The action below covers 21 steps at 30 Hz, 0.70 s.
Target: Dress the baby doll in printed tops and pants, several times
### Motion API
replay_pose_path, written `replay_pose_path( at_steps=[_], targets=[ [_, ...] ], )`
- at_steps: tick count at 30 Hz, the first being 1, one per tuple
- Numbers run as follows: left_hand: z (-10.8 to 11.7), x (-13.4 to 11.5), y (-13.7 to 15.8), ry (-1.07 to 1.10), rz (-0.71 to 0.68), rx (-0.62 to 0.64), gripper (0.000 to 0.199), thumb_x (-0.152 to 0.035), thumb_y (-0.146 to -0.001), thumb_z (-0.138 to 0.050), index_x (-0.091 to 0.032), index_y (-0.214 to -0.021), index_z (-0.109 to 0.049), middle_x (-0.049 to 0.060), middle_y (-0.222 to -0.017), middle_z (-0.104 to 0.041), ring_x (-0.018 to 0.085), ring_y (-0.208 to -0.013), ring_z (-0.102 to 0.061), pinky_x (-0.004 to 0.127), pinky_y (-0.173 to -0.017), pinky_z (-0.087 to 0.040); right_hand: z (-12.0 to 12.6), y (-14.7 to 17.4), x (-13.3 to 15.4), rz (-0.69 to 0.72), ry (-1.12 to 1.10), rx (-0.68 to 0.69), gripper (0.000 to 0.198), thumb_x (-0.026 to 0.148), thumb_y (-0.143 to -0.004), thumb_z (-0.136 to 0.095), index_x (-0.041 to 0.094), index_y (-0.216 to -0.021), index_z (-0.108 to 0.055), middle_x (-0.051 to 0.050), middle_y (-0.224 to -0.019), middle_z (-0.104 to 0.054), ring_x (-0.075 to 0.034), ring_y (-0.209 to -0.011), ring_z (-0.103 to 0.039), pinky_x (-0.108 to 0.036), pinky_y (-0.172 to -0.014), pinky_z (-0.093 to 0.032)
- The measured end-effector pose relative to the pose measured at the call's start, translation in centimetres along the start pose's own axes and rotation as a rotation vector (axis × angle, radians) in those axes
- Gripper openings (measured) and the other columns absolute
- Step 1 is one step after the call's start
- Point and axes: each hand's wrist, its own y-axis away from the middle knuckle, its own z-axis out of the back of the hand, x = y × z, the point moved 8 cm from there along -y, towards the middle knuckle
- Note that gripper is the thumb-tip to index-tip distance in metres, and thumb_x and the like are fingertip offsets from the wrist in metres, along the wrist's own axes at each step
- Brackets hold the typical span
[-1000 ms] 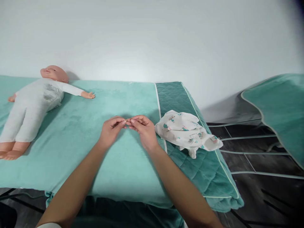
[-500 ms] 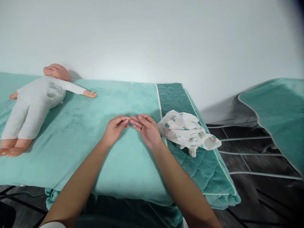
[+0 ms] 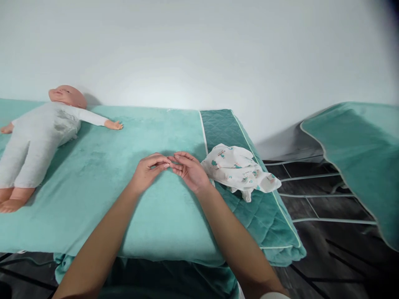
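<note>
Fingertips [image 3: 165, 159] still touch, left hand [image 3: 148, 171] narrowly curled, grip unclear, right hand [image 3: 192, 172] opened looser than before.

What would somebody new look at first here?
Probably the doll in white, lying face up on the left of the green cover. Then the left hand and right hand, fingertips together near the middle, and the crumpled, patterned white cloth just right of them.

Head view — forward and down
</note>
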Motion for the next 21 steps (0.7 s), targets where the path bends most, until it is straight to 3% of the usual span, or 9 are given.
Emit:
replay_pose_path(
  at_steps=[3,6,8,10,13,15,18,21],
  targets=[
    [0.1,0.3,-0.1,0.045,0.021,-0.021,0.022,-0.042,-0.089,-0.072,-0.022,-0.088,-0.079,0.005,-0.089,-0.072,0.016,-0.081,-0.064,0.030,-0.077,-0.049,0.0,0.9,1.9,0.143,0.194,-0.037,0.029,0.041,-0.077,-0.083,0.022,-0.092,-0.068,-0.003,-0.096,-0.080,-0.016,-0.075,-0.076,-0.027,-0.067,-0.062],
    [0.1,1.1,-0.5,0.106,0.115,-0.033,0.026,-0.046,-0.087,-0.072,-0.020,-0.087,-0.076,0.005,-0.090,-0.070,0.014,-0.078,-0.064,0.028,-0.075,-0.050,-0.4,4.4,6.0,0.530,0.592,-0.126,0.017,0.039,-0.090,-0.072,0.026,-0.100,-0.071,-0.004,-0.109,-0.078,-0.020,-0.097,-0.075,-0.036,-0.088,-0.061],
    [0.1,1.8,-0.7,0.110,0.198,-0.030,0.029,-0.048,-0.086,-0.072,-0.019,-0.088,-0.074,0.004,-0.086,-0.070,0.015,-0.077,-0.065,0.028,-0.076,-0.050,-0.7,7.9,8.1,0.781,0.925,-0.179,0.018,0.032,-0.095,-0.065,0.031,-0.111,-0.071,-0.004,-0.123,-0.074,-0.024,-0.120,-0.067,-0.046,-0.108,-0.051],
    [0.1,2.4,-1.0,0.114,0.260,-0.031,0.032,-0.050,-0.086,-0.071,-0.018,-0.089,-0.073,0.003,-0.080,-0.069,0.014,-0.076,-0.064,0.028,-0.075,-0.050,-0.3,11.0,9.0,0.932,1.270,-0.265,0.028,0.027,-0.094,-0.064,0.032,-0.122,-0.068,-0.005,-0.137,-0.067,-0.029,-0.140,-0.053,-0.056,-0.121,-0.037],
    [0.2,3.0,-1.4,0.171,0.276,-0.043,0.035,-0.052,-0.087,-0.070,-0.017,-0.089,-0.071,0.003,-0.081,-0.069,0.013,-0.073,-0.063,0.027,-0.073,-0.051,3.0,13.0,9.3,0.877,1.747,-0.483,0.050,0.026,-0.090,-0.067,0.028,-0.139,-0.058,-0.011,-0.158,-0.049,-0.040,-0.153,-0.031,-0.071,-0.121,-0.022],
    [0.2,3.3,-1.5,0.211,0.265,-0.048,0.036,-0.052,-0.087,-0.069,-0.017,-0.088,-0.071,0.004,-0.084,-0.070,0.012,-0.072,-0.063,0.026,-0.071,-0.052,5.7,13.1,9.7,0.789,1.909,-0.558,0.054,0.021,-0.087,-0.064,0.025,-0.141,-0.056,-0.014,-0.158,-0.048,-0.043,-0.150,-0.036,-0.070,-0.116,-0.031],
    [0.3,3.7,-1.6,0.257,0.261,-0.049,0.036,-0.053,-0.086,-0.069,-0.016,-0.087,-0.070,0.005,-0.089,-0.071,0.012,-0.073,-0.063,0.026,-0.069,-0.052,8.3,12.5,11.6,0.740,1.902,-0.614,0.048,0.012,-0.081,-0.056,0.022,-0.128,-0.063,-0.014,-0.139,-0.063,-0.036,-0.124,-0.062,-0.051,-0.095,-0.052],
    [0.5,3.8,-1.4,0.309,0.249,-0.042,0.036,-0.052,-0.086,-0.071,-0.016,-0.090,-0.070,0.007,-0.095,-0.072,0.013,-0.077,-0.065,0.027,-0.071,-0.053,7.3,11.4,14.0,0.804,1.717,-0.585,0.038,0.014,-0.077,-0.054,0.022,-0.112,-0.068,-0.011,-0.117,-0.070,-0.030,-0.103,-0.069,-0.040,-0.083,-0.053]
  ],
)
